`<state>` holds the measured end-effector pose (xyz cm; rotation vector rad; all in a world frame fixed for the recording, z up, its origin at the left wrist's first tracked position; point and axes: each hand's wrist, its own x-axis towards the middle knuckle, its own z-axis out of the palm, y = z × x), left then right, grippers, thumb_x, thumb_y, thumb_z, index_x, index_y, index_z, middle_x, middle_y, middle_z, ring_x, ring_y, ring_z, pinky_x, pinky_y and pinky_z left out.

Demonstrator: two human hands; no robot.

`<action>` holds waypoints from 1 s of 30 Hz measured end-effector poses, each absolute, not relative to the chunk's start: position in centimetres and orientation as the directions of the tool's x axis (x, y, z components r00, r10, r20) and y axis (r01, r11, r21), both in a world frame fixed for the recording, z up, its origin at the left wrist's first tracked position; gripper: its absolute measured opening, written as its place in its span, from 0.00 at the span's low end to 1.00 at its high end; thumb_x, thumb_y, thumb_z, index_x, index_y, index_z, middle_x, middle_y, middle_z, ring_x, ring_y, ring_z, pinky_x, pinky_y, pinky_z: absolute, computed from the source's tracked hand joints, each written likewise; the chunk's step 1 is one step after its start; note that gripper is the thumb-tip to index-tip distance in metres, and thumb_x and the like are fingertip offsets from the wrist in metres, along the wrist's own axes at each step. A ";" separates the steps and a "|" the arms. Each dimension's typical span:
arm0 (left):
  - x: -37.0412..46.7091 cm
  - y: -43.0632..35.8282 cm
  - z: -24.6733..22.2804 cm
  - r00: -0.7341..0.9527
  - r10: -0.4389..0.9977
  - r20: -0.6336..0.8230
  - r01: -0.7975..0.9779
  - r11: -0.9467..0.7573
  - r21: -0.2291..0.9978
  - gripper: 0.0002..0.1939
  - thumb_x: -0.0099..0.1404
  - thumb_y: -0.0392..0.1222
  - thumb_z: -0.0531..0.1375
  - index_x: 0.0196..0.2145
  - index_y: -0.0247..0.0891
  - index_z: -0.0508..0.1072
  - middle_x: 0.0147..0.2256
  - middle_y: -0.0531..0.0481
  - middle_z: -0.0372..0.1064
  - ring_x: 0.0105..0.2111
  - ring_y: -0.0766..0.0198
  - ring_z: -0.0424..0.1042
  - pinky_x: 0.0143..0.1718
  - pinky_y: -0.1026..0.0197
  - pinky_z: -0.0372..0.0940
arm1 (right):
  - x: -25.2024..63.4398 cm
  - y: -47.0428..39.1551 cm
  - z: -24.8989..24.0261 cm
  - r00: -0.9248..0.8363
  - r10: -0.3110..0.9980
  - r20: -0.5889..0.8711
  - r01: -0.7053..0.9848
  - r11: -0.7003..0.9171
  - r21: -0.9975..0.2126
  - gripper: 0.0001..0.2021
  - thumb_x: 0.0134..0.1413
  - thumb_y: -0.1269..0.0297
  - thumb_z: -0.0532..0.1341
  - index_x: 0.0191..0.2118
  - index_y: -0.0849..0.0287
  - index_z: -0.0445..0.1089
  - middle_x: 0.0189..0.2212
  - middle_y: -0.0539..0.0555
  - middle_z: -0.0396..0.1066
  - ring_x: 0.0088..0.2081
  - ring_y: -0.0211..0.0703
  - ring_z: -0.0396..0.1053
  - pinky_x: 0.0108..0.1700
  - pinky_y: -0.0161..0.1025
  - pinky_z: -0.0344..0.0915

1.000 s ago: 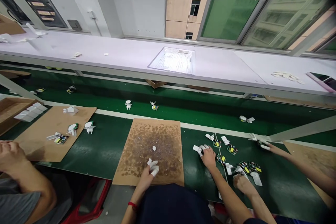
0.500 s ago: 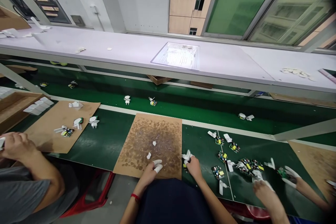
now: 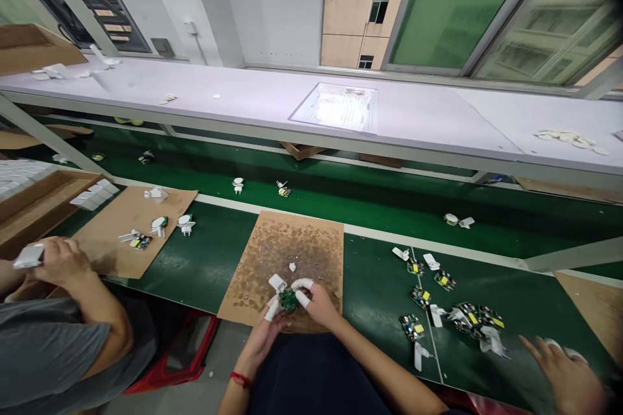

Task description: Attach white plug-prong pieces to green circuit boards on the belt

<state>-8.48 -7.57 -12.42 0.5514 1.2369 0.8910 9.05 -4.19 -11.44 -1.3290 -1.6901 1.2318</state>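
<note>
A: Where is the small green circuit board (image 3: 289, 300) held?

B: Over the near edge of the stained cardboard sheet (image 3: 287, 258), pinched by capped fingertips of the left hand (image 3: 267, 327) and right hand (image 3: 318, 303).

A: How should it be gripped?

B: By its edges; the white plastic piece (image 3: 277, 283) just behind it should be kept aligned.

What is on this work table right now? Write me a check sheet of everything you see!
Surface: green belt with a spotted brown cardboard sheet on it.
Job's things: small green circuit board held over the cardboard, a white plastic piece beside it.
Clutter: loose circuit boards and white plug parts scattered on the belt.
Grippers: left hand and right hand, with white fingertip covers, both pinch the circuit board.
Cables: nothing seen.
Surroundings: a neighbour's hand at right, another person at left, a white shelf, windows behind.
</note>
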 end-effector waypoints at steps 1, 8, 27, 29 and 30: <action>-9.3 -7.9 -12.9 0.042 0.809 -0.586 -0.324 0.566 0.758 0.27 0.54 0.51 0.68 0.48 0.36 0.74 0.45 0.38 0.77 0.45 0.47 0.75 0.42 0.51 0.71 | 8.7 -3.4 -11.7 -0.283 0.957 -0.068 0.384 0.047 -0.922 0.09 0.66 0.64 0.59 0.46 0.62 0.72 0.42 0.55 0.75 0.44 0.44 0.74 0.49 0.48 0.72; -12.9 -10.1 -14.3 -0.093 0.739 -0.667 -0.573 0.508 0.643 0.16 0.63 0.42 0.58 0.48 0.40 0.74 0.36 0.45 0.79 0.38 0.54 0.78 0.43 0.53 0.71 | 6.3 -0.5 -13.8 -0.497 0.850 -0.177 0.601 0.189 -0.776 0.14 0.63 0.61 0.62 0.51 0.61 0.70 0.54 0.58 0.69 0.55 0.53 0.67 0.58 0.58 0.65; -8.2 -8.1 -10.3 -0.007 0.877 -0.480 -0.515 0.408 0.753 0.34 0.47 0.63 0.72 0.46 0.40 0.74 0.42 0.42 0.78 0.39 0.47 0.78 0.41 0.49 0.72 | 9.6 -3.4 -9.7 -0.281 0.959 -0.030 0.077 -0.008 -0.997 0.20 0.61 0.47 0.61 0.40 0.62 0.75 0.38 0.57 0.77 0.41 0.46 0.75 0.48 0.49 0.72; -6.7 -7.6 -8.5 0.041 0.896 -0.441 -0.483 0.404 0.777 0.38 0.45 0.62 0.73 0.50 0.42 0.74 0.47 0.41 0.76 0.45 0.44 0.77 0.48 0.46 0.70 | 10.8 -4.3 -7.3 -0.270 0.963 0.024 -0.005 0.023 -1.000 0.21 0.56 0.42 0.63 0.36 0.58 0.77 0.46 0.60 0.76 0.50 0.52 0.73 0.55 0.51 0.68; -6.1 -7.4 -7.6 0.067 0.905 -0.421 -0.466 0.401 0.789 0.41 0.42 0.61 0.74 0.52 0.42 0.74 0.50 0.41 0.75 0.49 0.42 0.74 0.52 0.45 0.68 | 11.4 -4.7 -6.2 -0.263 0.964 0.045 -0.036 0.037 -0.999 0.22 0.54 0.41 0.64 0.35 0.57 0.78 0.50 0.61 0.75 0.54 0.54 0.71 0.57 0.52 0.66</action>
